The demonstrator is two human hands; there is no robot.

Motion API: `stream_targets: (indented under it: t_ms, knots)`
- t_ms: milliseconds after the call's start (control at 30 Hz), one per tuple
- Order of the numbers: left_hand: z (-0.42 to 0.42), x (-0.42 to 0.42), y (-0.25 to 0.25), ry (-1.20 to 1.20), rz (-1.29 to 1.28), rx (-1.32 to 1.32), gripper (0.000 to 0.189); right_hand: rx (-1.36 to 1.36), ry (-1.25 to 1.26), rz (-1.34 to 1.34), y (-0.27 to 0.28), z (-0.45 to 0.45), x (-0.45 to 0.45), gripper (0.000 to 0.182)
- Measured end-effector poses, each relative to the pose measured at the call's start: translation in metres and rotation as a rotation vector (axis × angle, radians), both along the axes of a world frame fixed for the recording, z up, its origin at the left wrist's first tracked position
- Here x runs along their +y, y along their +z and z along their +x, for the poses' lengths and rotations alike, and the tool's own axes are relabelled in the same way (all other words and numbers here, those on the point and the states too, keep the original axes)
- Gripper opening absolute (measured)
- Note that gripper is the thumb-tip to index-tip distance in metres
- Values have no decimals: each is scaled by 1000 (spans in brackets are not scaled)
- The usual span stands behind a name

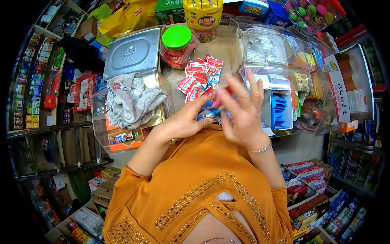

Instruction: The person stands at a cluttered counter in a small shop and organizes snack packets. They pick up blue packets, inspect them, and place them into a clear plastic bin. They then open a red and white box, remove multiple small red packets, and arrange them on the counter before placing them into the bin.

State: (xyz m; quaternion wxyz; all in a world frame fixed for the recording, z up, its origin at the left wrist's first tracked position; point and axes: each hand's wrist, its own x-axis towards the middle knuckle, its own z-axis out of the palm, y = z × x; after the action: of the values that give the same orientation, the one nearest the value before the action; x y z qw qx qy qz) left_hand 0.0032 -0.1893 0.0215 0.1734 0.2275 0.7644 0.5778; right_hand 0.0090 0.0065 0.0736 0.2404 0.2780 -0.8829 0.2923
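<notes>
My left hand (pixel 182 119) is at the near edge of the counter, thumb and fingers around some small blue and red packets (pixel 210 113). Close by on the right, my right hand (pixel 243 111) is raised with its fingers spread, a bracelet on its wrist; it looks blurred, and whether its fingertips touch a packet is unclear. Just beyond both hands lies a loose heap of small red, white and blue packets (pixel 195 80) on the wooden counter (pixel 174 73). Behind the heap stands a clear jar with a green lid (pixel 176 37), holding red-wrapped items.
A grey towel (pixel 131 100) lies on a clear plastic case at left, beside a metal tin lid (pixel 131 52). Clear acrylic bins (pixel 274 48) and an open box of blue packets (pixel 281 111) stand at right. A yellow candy tub (pixel 203 18) stands at the back.
</notes>
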Motion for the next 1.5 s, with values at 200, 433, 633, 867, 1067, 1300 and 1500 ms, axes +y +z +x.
stream_targets:
  t_ms: [200, 433, 633, 867, 1067, 1300, 1500]
  knots:
    - [-11, -12, 37, 82, -58, -63, 57, -377, 41, 160, 10, -4, 7, 38]
    - [-7, 3, 19, 231, 691, -394, 55, -743, -20, -948, -41, 2, -13, 36]
    - [2, 19, 9, 292, 937, -597, 46, -751, -14, -1007, -54, 10, -20, 34]
    - [3, 21, 5, 375, 911, -610, 40, -868, 9, -1133, -50, 10, -21, 30]
    - [4, 20, 4, 405, 919, -643, 39, -923, 25, -1149, -50, 11, -20, 30]
    - [3, 19, -1, 411, 912, -659, 37, -933, 22, -1143, -46, 12, -21, 29]
    - [3, 18, -3, 423, 893, -660, 37, -923, 29, -1187, -52, 13, -22, 30]
